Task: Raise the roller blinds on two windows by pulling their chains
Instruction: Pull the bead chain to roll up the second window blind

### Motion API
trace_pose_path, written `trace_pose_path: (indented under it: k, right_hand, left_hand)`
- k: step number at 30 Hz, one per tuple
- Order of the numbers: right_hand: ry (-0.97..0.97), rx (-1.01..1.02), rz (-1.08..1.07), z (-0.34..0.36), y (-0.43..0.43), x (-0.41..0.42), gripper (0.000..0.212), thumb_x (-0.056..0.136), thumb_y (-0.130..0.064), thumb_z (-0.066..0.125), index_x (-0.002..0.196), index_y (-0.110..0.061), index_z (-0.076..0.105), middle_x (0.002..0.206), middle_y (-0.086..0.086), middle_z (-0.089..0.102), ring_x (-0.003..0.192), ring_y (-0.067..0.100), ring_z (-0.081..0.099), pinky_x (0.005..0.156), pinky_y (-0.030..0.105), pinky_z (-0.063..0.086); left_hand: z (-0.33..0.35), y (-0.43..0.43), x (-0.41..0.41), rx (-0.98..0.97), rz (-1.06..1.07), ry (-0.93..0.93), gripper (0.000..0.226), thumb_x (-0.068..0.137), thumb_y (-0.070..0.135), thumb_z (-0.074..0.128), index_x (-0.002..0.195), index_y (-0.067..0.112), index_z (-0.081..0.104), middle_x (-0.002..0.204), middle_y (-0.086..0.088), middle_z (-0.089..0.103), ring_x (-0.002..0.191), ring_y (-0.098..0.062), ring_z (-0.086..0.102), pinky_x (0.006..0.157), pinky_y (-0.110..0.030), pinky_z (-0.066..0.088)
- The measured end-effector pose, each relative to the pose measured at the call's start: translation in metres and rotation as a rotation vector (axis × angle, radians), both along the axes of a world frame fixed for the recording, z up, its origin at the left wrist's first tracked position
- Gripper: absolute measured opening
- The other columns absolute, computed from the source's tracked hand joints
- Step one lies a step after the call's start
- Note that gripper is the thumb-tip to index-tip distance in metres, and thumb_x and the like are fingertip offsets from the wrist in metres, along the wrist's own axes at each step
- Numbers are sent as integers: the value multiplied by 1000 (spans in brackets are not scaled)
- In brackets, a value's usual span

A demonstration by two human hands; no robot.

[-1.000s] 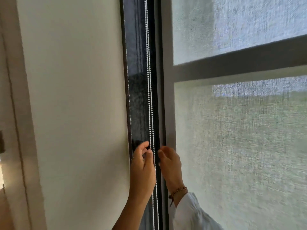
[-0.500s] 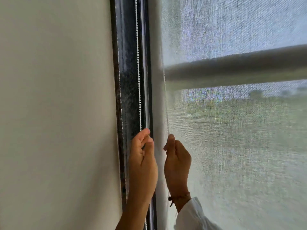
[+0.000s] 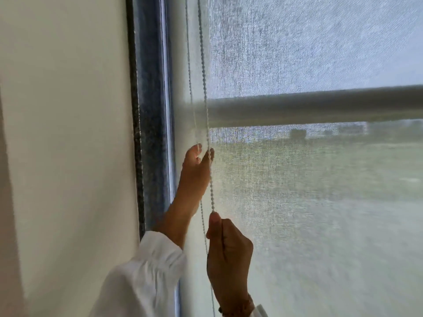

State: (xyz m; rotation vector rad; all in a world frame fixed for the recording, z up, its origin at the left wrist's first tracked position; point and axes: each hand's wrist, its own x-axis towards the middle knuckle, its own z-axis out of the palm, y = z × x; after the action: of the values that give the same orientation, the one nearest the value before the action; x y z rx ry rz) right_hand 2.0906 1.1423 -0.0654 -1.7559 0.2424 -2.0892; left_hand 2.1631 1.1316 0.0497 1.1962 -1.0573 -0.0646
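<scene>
A white beaded chain (image 3: 203, 72) hangs in two strands along the left edge of a pale, see-through roller blind (image 3: 309, 202) that covers the window. My left hand (image 3: 194, 177) reaches up between the strands, its fingertips pinching the chain at about mid-height. My right hand (image 3: 226, 250) sits lower, its thumb and fingers closed on the right strand. Both wrists show white sleeves, and the right wrist wears a bracelet.
A cream wall (image 3: 68, 145) fills the left side. A dark window frame (image 3: 150, 110) runs vertically beside the chain. A grey horizontal frame bar (image 3: 320, 106) shows through the blind fabric.
My right hand has dropped lower along the chain while my left hand stays higher. The view has shifted, so both chain strands now lie in front of the blind.
</scene>
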Motion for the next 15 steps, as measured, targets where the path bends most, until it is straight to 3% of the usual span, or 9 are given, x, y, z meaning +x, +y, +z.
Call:
trace_pose_path:
  k: [2,5,8,11,13,15]
  right_hand:
    - [20,-25,-32,-2,12,-16,59,95,-47,34,51,-7,41,39,6,39,38,16,32,37,20,22]
    - [40,-51,-81,-9,31,-48,57,95,-44,35,50,-8,43,38,7,43,40,16,37,37,13,22]
    - [76,-65,-130,-25,54,-79,55,96,-42,36,50,-10,39,37,5,40,40,10,28,36,15,22]
    - [117,-55,-148,-45,80,-108,53,97,-39,37,51,-13,37,38,5,39,38,11,26,33,20,25]
    - [141,-57,-146,-57,97,-124,47,97,-39,36,55,-19,36,38,2,41,41,4,26,39,3,21]
    - [170,-44,-144,-62,115,-137,43,97,-39,36,57,-21,35,38,2,40,45,1,26,46,-2,16]
  left_hand:
    - [1,4,-19,25,-99,11,44,93,37,46,132,17,38,137,-1,47,123,-19,47,105,-35,36]
    - [4,23,-45,-52,-178,135,17,95,27,45,109,21,52,98,4,62,89,-14,61,79,-30,50]
    - [13,48,-72,-129,-165,310,13,95,23,43,95,19,55,83,0,61,74,-14,59,69,-31,52]
    - [18,78,-99,-185,-140,287,20,96,25,39,101,15,56,85,1,62,77,-12,57,71,-29,48]
    - [20,102,-117,-237,-132,277,28,97,28,38,106,13,60,91,-1,64,85,-16,58,77,-29,46]
    - [21,127,-137,-257,-119,255,32,97,33,37,102,18,65,105,-7,66,100,-24,58,87,-33,45]
